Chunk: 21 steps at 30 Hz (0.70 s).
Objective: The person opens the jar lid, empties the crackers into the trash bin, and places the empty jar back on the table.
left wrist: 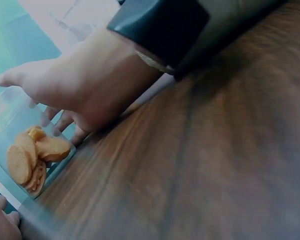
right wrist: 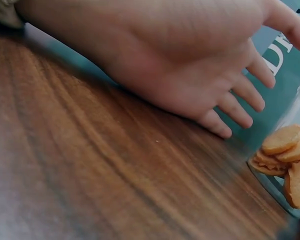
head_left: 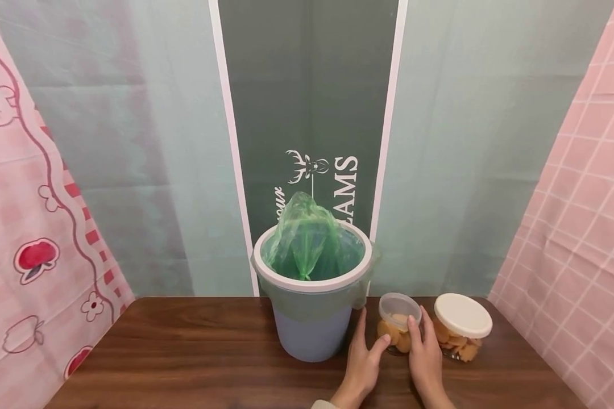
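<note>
A clear plastic jar [head_left: 396,329] of round tan cookies [left wrist: 30,155] stands upright on the table between my two hands, its top translucent. On its left side is my left hand [head_left: 363,362], index finger straight and thumb reaching toward the jar's front. My right hand [head_left: 426,358] is on the jar's right side, thumb overlapping the jar in the head view. In the right wrist view that right hand [right wrist: 190,65] has its fingers spread, with a gap to the cookies [right wrist: 287,155]. The left wrist view shows the left hand [left wrist: 75,85] extended around the far side of the jar.
Left of the hands stands a blue bin [head_left: 312,326] with a white rim [head_left: 314,286] and a green bag [head_left: 307,227] bunched up inside. A second cookie jar with a white lid [head_left: 463,315] stands just to the right. Curtains hang behind the brown wooden table [head_left: 199,352].
</note>
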Each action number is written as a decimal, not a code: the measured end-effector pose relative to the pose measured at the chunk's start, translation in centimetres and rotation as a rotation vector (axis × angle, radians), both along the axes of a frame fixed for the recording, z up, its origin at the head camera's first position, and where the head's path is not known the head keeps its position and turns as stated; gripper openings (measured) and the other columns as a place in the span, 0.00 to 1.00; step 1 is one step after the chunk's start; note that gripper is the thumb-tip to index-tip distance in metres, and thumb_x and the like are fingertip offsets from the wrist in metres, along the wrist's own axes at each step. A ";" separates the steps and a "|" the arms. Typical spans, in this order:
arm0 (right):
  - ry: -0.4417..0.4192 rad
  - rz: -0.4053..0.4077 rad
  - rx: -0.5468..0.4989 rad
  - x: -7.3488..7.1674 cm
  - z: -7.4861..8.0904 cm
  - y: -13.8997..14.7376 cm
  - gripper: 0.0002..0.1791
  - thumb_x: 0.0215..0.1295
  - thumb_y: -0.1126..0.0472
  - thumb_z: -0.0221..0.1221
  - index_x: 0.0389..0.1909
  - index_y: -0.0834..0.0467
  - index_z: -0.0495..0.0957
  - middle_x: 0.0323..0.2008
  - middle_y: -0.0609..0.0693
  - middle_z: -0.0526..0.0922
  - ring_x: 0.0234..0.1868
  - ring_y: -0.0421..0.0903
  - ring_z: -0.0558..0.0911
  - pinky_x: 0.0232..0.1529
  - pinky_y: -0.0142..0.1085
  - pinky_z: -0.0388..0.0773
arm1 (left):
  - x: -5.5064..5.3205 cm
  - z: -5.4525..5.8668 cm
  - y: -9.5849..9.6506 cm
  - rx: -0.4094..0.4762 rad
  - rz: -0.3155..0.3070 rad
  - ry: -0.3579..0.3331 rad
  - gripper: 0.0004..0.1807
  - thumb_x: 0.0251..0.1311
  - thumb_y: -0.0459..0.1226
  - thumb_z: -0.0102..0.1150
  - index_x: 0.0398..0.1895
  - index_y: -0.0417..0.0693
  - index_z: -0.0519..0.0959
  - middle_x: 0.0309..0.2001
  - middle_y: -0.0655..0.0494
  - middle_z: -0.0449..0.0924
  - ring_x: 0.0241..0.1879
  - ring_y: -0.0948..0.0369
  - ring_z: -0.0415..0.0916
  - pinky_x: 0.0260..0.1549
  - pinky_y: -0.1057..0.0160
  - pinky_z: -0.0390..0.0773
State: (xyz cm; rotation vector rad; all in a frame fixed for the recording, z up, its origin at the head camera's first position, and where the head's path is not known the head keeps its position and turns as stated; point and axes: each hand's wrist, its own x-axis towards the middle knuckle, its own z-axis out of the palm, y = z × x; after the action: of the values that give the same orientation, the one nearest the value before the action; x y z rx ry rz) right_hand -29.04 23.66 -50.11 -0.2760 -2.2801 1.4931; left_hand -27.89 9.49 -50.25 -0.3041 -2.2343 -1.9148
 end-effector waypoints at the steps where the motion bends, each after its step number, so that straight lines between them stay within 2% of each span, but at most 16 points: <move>1: 0.005 0.000 -0.005 -0.1 0.0 0.0 0.37 0.80 0.40 0.40 0.81 0.55 0.50 0.78 0.65 0.57 0.77 0.68 0.57 0.71 0.66 0.54 | -0.2 0.0 0.1 0.001 0.004 0.005 0.40 0.67 0.51 0.56 0.78 0.46 0.59 0.76 0.45 0.63 0.75 0.44 0.61 0.72 0.48 0.66; 5: 0.031 -0.002 -0.004 -0.2 0.0 -0.2 0.35 0.81 0.41 0.38 0.79 0.58 0.55 0.76 0.66 0.59 0.76 0.68 0.58 0.71 0.66 0.54 | -1.1 -0.2 0.3 0.003 0.008 0.031 0.39 0.68 0.51 0.55 0.78 0.45 0.60 0.75 0.43 0.64 0.74 0.43 0.62 0.71 0.47 0.66; 10: 0.031 -0.015 0.010 -0.1 0.2 -0.4 0.34 0.81 0.42 0.37 0.76 0.61 0.60 0.74 0.66 0.64 0.75 0.66 0.61 0.71 0.64 0.56 | -1.7 -0.4 0.3 -0.008 -0.040 0.031 0.35 0.69 0.50 0.53 0.76 0.46 0.65 0.72 0.47 0.71 0.72 0.48 0.68 0.70 0.54 0.69; 13: 0.022 -0.015 0.006 0.0 0.2 -0.4 0.34 0.82 0.43 0.37 0.75 0.62 0.61 0.73 0.68 0.65 0.74 0.67 0.62 0.70 0.64 0.57 | -1.7 -0.5 0.2 0.024 -0.078 0.017 0.32 0.70 0.50 0.53 0.73 0.47 0.68 0.70 0.48 0.73 0.70 0.51 0.70 0.68 0.53 0.72; 16: 0.020 -0.016 0.001 0.2 0.1 -0.4 0.33 0.82 0.44 0.37 0.74 0.63 0.62 0.72 0.69 0.65 0.74 0.67 0.63 0.69 0.64 0.58 | -1.6 -0.7 0.3 0.070 -0.093 0.017 0.30 0.71 0.48 0.54 0.72 0.47 0.70 0.69 0.45 0.74 0.69 0.48 0.71 0.64 0.49 0.75; 21: 0.033 -0.031 -0.012 0.6 0.0 -0.3 0.32 0.82 0.45 0.37 0.73 0.64 0.64 0.71 0.69 0.67 0.72 0.66 0.65 0.69 0.63 0.59 | -1.3 -0.9 0.5 0.085 -0.084 0.020 0.28 0.69 0.46 0.56 0.70 0.48 0.71 0.67 0.43 0.76 0.67 0.47 0.74 0.60 0.50 0.79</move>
State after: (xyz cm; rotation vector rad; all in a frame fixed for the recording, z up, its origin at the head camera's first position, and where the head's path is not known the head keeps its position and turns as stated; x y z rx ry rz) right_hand -28.42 23.32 -50.14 -0.2866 -2.2312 1.4859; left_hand -29.23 9.99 -51.20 -0.4087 -2.1528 -2.0324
